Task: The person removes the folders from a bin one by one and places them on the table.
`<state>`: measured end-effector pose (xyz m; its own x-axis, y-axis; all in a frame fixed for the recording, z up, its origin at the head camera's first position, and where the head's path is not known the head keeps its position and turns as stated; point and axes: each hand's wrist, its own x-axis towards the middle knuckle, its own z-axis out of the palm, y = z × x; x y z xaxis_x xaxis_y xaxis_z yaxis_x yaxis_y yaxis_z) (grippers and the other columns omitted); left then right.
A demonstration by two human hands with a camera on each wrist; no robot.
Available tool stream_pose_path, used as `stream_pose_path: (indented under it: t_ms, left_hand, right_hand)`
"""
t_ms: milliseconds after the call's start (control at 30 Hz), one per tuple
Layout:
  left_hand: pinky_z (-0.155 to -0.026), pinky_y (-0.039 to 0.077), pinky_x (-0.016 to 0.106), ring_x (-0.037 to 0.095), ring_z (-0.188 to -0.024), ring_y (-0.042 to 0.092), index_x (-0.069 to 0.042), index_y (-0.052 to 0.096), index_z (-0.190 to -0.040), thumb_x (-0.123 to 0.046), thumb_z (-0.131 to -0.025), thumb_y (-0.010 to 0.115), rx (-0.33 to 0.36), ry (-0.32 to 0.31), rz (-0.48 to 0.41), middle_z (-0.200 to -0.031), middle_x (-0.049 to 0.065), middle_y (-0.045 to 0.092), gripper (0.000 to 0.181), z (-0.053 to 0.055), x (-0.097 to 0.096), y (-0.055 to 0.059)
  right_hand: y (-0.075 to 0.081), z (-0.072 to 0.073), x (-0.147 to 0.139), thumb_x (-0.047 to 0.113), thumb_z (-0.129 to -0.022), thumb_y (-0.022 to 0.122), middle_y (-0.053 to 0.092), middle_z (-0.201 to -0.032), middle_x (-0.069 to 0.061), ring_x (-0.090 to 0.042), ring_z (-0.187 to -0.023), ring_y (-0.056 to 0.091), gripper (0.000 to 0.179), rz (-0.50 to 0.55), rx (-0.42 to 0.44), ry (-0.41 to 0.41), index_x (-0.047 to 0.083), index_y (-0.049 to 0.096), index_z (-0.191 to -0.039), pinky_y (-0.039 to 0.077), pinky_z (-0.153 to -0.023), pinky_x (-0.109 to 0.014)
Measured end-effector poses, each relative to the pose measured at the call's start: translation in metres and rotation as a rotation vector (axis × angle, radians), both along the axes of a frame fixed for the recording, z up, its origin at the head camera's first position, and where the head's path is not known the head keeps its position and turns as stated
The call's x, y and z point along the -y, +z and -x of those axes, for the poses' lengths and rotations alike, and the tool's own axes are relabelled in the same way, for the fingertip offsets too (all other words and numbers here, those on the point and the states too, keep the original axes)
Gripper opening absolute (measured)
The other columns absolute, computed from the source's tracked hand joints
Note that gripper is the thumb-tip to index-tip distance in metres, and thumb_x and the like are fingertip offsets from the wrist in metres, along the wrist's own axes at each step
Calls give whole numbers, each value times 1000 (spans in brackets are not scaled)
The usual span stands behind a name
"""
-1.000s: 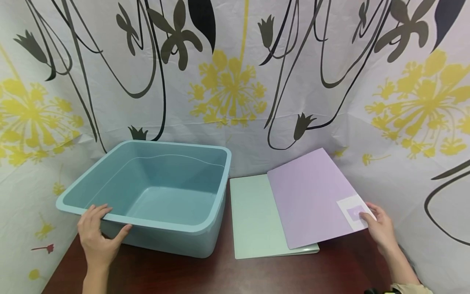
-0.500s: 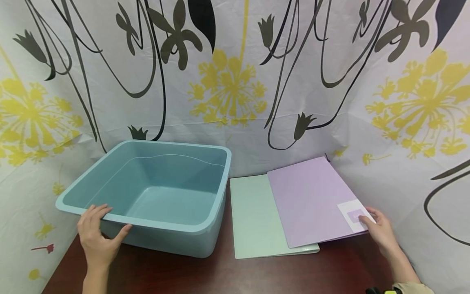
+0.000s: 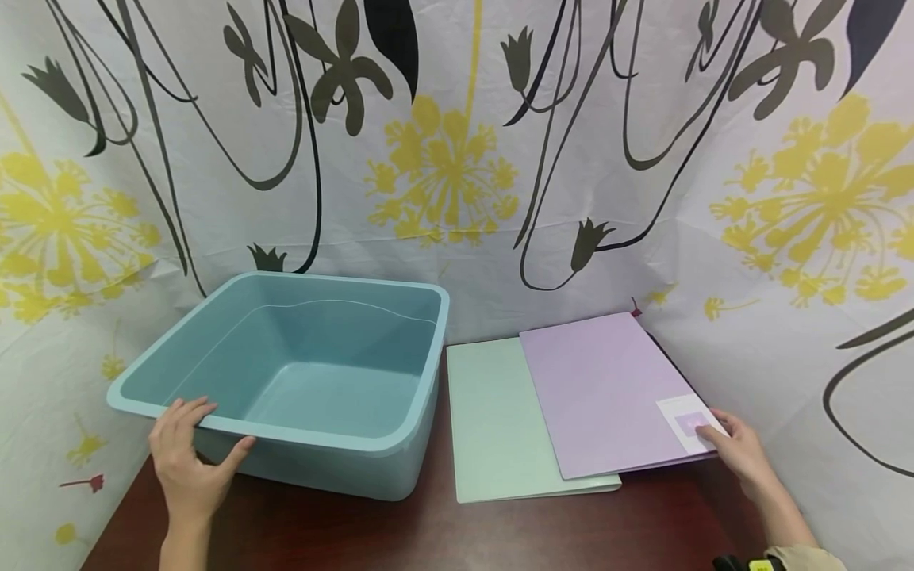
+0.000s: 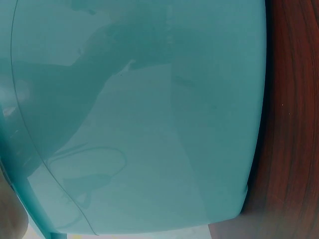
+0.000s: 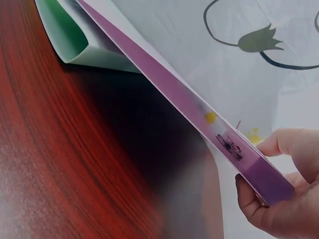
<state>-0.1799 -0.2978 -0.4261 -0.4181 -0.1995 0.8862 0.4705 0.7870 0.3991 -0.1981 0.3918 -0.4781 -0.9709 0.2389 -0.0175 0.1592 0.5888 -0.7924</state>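
A light-blue plastic tub (image 3: 343,396) stands at the left of the table. My left hand (image 3: 187,456) holds its front rim, fingers over the edge and thumb against the outer wall. In the left wrist view the tub's wall (image 4: 149,124) fills most of the picture. My right hand (image 3: 746,452) pinches the lower right corner of a purple file folder (image 3: 607,396), thumb on top near its white label. From the right wrist view, the folder (image 5: 164,94) is tilted, its spine side raised, with a dark metal clip inside. It overlaps a pale-green folder (image 3: 500,428) on the table.
The dark reddish-brown table (image 3: 500,535) runs along the front. A white cloth (image 3: 457,159) with flower prints hangs behind and at both sides, close to the tub and folders.
The purple folder's raised right side has come down, its far right corner dropping lower over the second. My right hand moves slightly down with it. The left hand and tub stay in place.
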Motion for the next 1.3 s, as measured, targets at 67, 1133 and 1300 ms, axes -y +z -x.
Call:
stream_pose_path:
  t_ms: [67,1133,1300]
  left_hand:
    - [-105,20,47,45,-114,41,11,59,-98,-67,-67,62,1,0,-2,-101,30,55,84,0,0,0]
    - [-104,20,49,29,-122,41,10,59,-98,-67,-67,63,9,-3,1,-102,29,55,83,1,2,-1]
    - [-104,19,49,26,-122,40,10,59,-98,-66,-68,63,7,-5,3,-103,29,55,82,0,1,-1]
  right_hand:
    - [-3,1,-2,20,-90,53,47,-110,-37,10,-68,43,59,-9,1,2,-20,31,-126,40,-59,-14]
    - [-15,8,-14,30,-85,61,39,-122,-40,-21,-89,49,71,-128,96,16,-20,32,-126,38,-66,-19]
    - [-18,8,-13,29,-87,58,34,-125,-42,-42,-104,43,72,-112,119,18,-22,28,-128,40,-78,-38]
